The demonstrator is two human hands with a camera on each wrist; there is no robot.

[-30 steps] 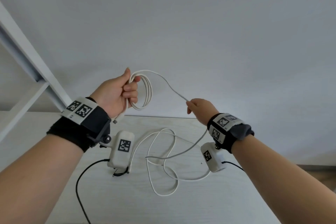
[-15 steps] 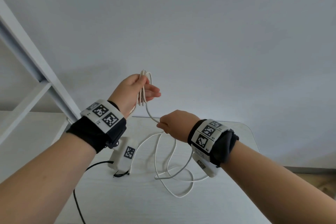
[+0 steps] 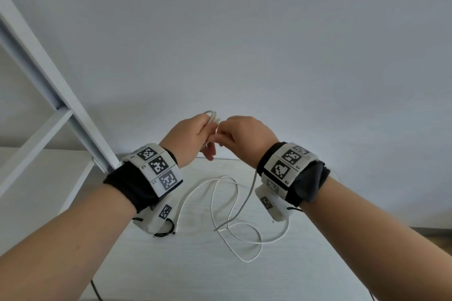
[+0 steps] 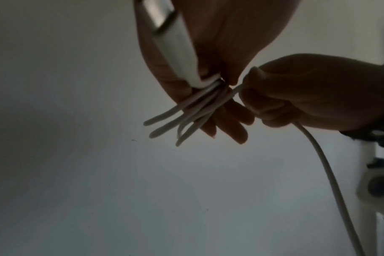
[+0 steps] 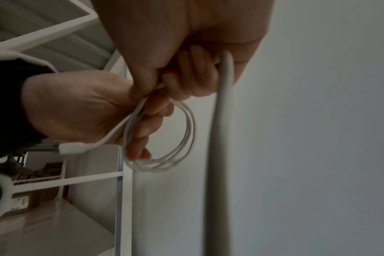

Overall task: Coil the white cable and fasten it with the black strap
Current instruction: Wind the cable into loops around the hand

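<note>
The left hand (image 3: 193, 139) fingers curl round some loops of the white cable (image 5: 182, 138), held up above the table (image 3: 305, 273). The right hand (image 3: 247, 137) fingers pinch the loose part beside them. Much cable lies mid-table uncoiled, and I see no black strap.

One white cable (image 3: 227, 215), partly coiled; two hands, left hand (image 3: 189, 139) and right hand (image 3: 247, 137); two marker wristbands (image 3: 156, 168); one table (image 3: 195, 271).
</note>
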